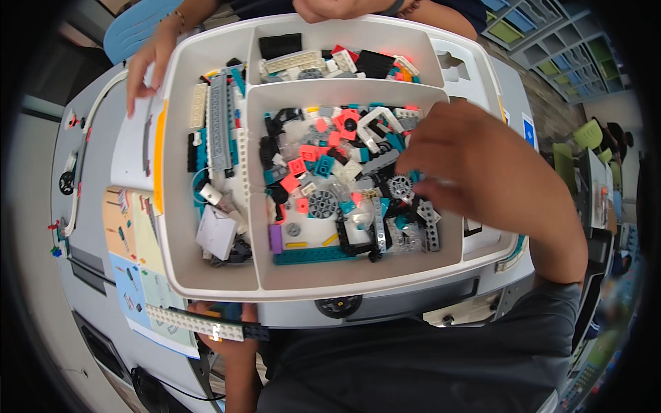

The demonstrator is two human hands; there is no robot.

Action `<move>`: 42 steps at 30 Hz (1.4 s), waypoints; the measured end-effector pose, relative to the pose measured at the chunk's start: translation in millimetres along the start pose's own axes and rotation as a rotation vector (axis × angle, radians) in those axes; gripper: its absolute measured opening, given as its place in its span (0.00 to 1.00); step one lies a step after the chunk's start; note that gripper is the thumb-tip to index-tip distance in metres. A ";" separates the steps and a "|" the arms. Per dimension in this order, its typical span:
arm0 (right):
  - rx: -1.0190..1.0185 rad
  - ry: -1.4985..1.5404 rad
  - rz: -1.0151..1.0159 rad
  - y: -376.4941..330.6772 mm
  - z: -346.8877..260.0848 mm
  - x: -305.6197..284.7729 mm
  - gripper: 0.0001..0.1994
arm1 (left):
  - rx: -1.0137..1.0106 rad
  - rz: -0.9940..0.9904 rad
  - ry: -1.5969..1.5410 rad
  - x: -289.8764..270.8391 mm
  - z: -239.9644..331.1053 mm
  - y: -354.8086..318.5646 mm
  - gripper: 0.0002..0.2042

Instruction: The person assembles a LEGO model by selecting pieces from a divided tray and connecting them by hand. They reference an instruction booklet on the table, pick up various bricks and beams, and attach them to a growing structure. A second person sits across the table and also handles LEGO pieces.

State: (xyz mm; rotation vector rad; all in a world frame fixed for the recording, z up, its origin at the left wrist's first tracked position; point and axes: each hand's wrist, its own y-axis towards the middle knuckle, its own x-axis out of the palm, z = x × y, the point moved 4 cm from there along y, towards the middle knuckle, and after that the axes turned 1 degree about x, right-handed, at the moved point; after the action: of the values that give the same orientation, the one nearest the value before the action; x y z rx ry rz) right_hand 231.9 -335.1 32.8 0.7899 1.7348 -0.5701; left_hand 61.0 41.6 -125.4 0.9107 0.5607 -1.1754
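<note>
Grey tabletop (86, 230), wht plastic tray (358, 281), studded coral bricks (297, 166); R hand (471, 158) curls fingers, can't tell if gripping; L hand (236, 345) grips long studded wht beam (189, 321).

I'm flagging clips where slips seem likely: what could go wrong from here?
1. Loose pieces crowd around the grey gear beside the right hand, so it might nudge or pick up a neighbour.
2. Clear plastic lies among the parts and could hide small ones.
3. The left hand holds a long white beam just below the white tray's near rim in this view; raising it could knock that rim.
</note>
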 end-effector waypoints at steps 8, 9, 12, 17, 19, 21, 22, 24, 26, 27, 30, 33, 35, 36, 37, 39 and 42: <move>-0.299 -0.083 -0.099 8.2 -34.6 60.5 0.10 | 0.007 0.016 -0.041 8.5 -14.7 -1.7 0.31; -0.306 -0.106 -0.122 15.3 -29.5 59.5 0.10 | 0.019 -0.002 -0.033 6.8 -10.4 0.5 0.31; -0.252 -0.140 -0.029 23.3 -12.0 46.7 0.09 | 0.042 -0.035 -0.026 2.0 2.0 8.5 0.31; -0.150 -0.020 0.239 18.2 8.4 9.9 0.12 | 0.062 0.042 -0.033 6.2 -5.7 2.8 0.30; 0.000 0.165 0.126 10.2 7.5 0.9 0.12 | 0.050 0.001 -0.050 5.5 -5.1 4.4 0.30; 0.047 0.315 0.025 0.2 3.7 0.8 0.11 | 0.012 0.070 -0.118 10.2 -8.2 4.5 0.28; 0.021 0.372 -0.020 -4.3 0.2 1.3 0.10 | 0.026 0.081 -0.083 11.2 -8.3 4.9 0.28; -0.042 0.404 -0.069 -9.6 -4.3 1.3 0.09 | 0.057 0.100 -0.016 11.4 -9.7 4.8 0.28; -0.121 0.355 -0.082 -10.5 -8.1 4.4 0.09 | -0.006 0.094 -0.065 13.9 -27.2 -6.8 0.28; -0.121 0.312 -0.085 -12.6 -7.1 7.1 0.08 | -0.030 0.052 -0.045 13.3 -33.4 -10.8 0.30; -0.047 0.285 -0.152 -16.7 -11.8 9.9 0.07 | -0.097 0.045 -0.140 17.0 -47.0 -16.7 0.32; -0.090 0.366 -0.150 -7.0 -15.4 14.7 0.08 | -0.045 0.031 -0.154 15.9 -37.5 -10.2 0.31; -0.110 0.380 -0.077 -6.6 -12.5 13.4 0.08 | -0.007 0.016 -0.093 13.4 -26.5 -3.6 0.31; -0.117 0.366 -0.006 -7.8 -8.9 10.5 0.08 | 0.005 0.010 -0.039 12.9 -24.6 -2.6 0.30; -0.124 0.352 0.065 -9.8 -5.8 6.7 0.08 | -0.008 0.007 -0.079 12.9 -25.5 -3.2 0.30; -0.127 0.301 0.069 -17.6 -0.5 -3.4 0.08 | -0.034 0.003 -0.154 11.8 -27.4 -4.9 0.30; -0.090 0.235 -0.104 -26.6 -0.4 -5.3 0.09 | 0.009 0.025 -0.095 14.6 -30.0 -5.3 0.30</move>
State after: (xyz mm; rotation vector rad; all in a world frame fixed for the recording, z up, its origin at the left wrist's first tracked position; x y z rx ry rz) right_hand 212.8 -353.6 37.7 0.7291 2.0129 -0.4791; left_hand 63.0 58.4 -154.7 0.8629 0.4665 -1.1935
